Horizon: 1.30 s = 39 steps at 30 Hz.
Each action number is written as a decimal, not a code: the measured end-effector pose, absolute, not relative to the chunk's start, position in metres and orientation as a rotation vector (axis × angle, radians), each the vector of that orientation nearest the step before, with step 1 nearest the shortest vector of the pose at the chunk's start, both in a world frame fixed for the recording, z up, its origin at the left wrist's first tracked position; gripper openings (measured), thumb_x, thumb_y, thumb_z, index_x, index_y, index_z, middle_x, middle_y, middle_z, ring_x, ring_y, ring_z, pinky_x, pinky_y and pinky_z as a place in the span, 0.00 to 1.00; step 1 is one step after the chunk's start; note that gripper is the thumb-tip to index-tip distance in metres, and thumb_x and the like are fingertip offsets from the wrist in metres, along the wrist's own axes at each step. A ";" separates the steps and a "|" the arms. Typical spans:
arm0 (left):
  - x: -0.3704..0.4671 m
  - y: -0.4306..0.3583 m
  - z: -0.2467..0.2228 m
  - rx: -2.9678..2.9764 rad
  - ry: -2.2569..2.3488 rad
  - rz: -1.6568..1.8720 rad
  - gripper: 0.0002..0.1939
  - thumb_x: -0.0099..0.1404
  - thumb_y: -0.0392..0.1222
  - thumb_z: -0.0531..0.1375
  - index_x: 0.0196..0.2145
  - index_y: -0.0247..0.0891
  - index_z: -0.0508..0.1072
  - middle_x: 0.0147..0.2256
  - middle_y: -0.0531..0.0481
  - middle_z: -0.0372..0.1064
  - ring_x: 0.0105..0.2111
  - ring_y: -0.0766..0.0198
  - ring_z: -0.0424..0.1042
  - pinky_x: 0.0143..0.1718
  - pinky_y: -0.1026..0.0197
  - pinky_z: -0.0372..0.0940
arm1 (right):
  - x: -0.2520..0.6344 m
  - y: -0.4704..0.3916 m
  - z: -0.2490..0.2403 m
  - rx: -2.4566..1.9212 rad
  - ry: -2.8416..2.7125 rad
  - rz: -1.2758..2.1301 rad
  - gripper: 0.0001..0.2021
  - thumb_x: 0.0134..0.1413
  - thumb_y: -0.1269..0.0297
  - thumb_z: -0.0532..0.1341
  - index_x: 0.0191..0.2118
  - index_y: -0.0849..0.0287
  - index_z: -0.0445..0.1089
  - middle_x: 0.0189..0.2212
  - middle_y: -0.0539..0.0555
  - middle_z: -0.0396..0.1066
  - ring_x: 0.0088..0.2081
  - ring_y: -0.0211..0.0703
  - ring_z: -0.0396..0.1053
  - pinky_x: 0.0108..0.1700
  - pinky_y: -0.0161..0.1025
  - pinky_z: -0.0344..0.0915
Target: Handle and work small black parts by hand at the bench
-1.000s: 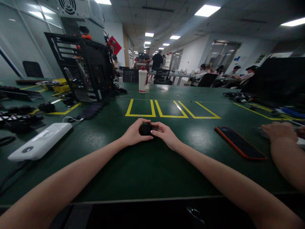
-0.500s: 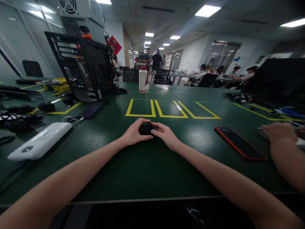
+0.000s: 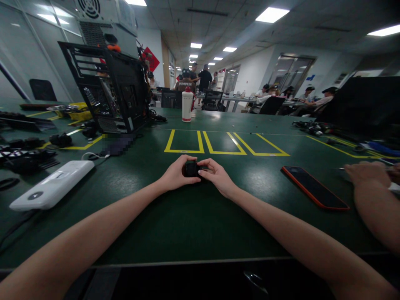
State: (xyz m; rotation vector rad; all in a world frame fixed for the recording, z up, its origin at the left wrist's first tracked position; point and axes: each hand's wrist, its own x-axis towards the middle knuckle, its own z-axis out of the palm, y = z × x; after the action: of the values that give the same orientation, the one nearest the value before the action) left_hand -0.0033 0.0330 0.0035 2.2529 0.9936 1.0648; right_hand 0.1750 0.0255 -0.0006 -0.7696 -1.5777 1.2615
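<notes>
Under long rows of ceiling lights [image 3: 271, 14], a dark green table [image 3: 193, 227] stretches from the near edge into a large room, where people in dark caps sit at the far right and others stand near the far middle. Yellow tape [image 3: 184, 151] marks three open-sided frames side by side across the middle, with a white bottle [image 3: 187, 106] standing beyond them. On the left are an open black computer case [image 3: 125, 91] and, nearer, a white power bank [image 3: 53, 184] with a cable. On the right lies an orange-rimmed phone [image 3: 314, 187]; farther right, another person's hand [image 3: 367, 174] and forearm reach in over the table.

Green tabletop runs between the two forearms down to the straight near edge, and more of it separates the left forearm from the power bank and the right forearm from the phone.

At the middle, just nearer than the tape, is a small black object [image 3: 191, 169], compact and blocky, its details lost in shadow. The left hand [image 3: 175, 174] curls fingers and thumb around its left side; the right hand [image 3: 218, 178] pinches at its right side, thumb and fingertips nearly together. Whether it touches the table, I cannot tell.
</notes>
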 end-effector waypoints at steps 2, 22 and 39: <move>-0.004 0.033 0.003 2.252 0.986 1.061 0.31 0.48 0.47 0.64 0.48 0.39 0.59 0.45 0.43 0.61 0.44 0.54 0.64 0.43 0.50 0.60 | 0.175 0.026 -0.001 -0.782 -1.576 1.273 0.15 0.44 0.68 0.61 0.41 0.56 0.63 0.43 0.52 0.65 0.47 0.39 0.64 0.52 0.42 0.57; -0.005 0.050 -0.004 2.069 1.094 1.013 0.28 0.50 0.50 0.62 0.47 0.38 0.61 0.45 0.44 0.63 0.44 0.56 0.65 0.44 0.52 0.61 | 0.179 0.035 -0.009 -0.956 -1.611 1.044 0.11 0.45 0.70 0.57 0.39 0.57 0.60 0.43 0.52 0.64 0.47 0.39 0.63 0.52 0.42 0.58; -0.002 0.031 0.005 2.202 1.292 0.816 0.21 0.59 0.49 0.52 0.50 0.46 0.57 0.46 0.49 0.60 0.44 0.58 0.64 0.47 0.54 0.59 | 0.174 0.001 0.002 -1.349 -2.225 0.265 0.18 0.52 0.66 0.51 0.50 0.61 0.59 0.47 0.60 0.61 0.49 0.51 0.58 0.51 0.51 0.57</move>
State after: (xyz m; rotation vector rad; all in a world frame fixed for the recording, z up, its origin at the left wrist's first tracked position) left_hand -0.0022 0.0308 0.0047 2.2018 1.2919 0.8162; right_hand 0.1737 0.0014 0.0023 -1.3486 -2.2251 0.2650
